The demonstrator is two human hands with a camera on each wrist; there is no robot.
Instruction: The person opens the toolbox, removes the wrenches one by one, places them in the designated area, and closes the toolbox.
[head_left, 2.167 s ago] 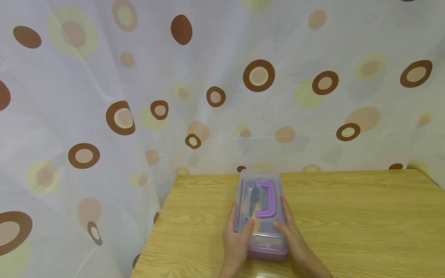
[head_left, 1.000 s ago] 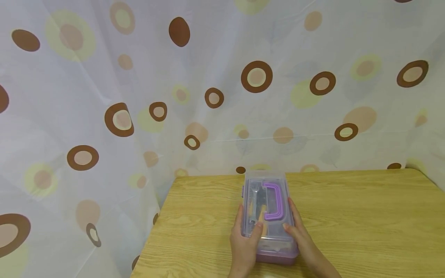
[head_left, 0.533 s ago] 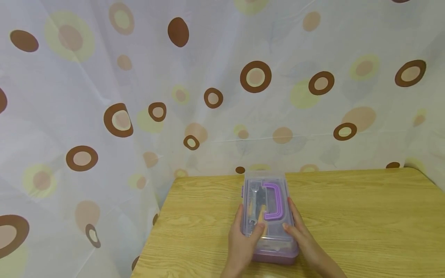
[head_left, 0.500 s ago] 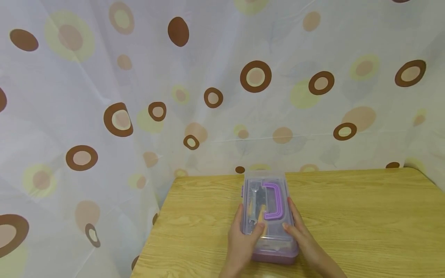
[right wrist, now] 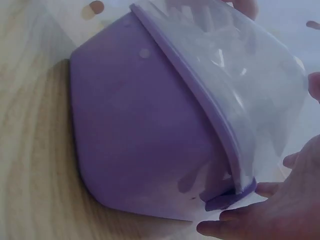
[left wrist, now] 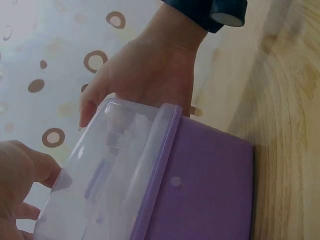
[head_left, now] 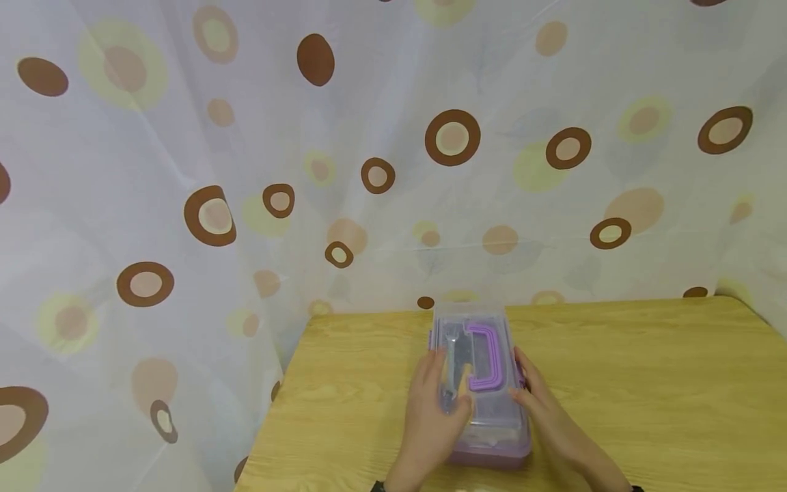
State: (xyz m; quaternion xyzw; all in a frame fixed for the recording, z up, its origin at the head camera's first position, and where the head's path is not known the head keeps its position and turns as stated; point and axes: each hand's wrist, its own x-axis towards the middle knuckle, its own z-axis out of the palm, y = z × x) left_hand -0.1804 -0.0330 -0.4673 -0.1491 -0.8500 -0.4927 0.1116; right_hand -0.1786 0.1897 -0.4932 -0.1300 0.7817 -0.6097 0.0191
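Note:
A purple toolbox [head_left: 492, 454] with a see-through lid [head_left: 492, 413] stands lengthwise on the wooden table. Its purple carry handle [head_left: 494, 355] lies flat on top, and a wrench [head_left: 451, 355] shows through the plastic. My left hand [head_left: 430, 413] lies over the lid's left edge, fingers extended and thumb slanting across the top. On the other side, my right hand [head_left: 550, 413] has its thumb at the lid's right edge. In the right wrist view, that hand's extended fingers [right wrist: 240, 212] are right by a purple latch [right wrist: 220, 200] that sticks out from the rim.
The wooden table [head_left: 639, 383] extends to the right of the box and a little to its left. A white curtain [head_left: 393, 137] with brown and yellow circles hangs behind the table and along its left side.
The box first shifted slightly right and towards me. Since then my left hand has moved up from the box's side onto the lid, and my right hand has slid outward to the right-hand latch.

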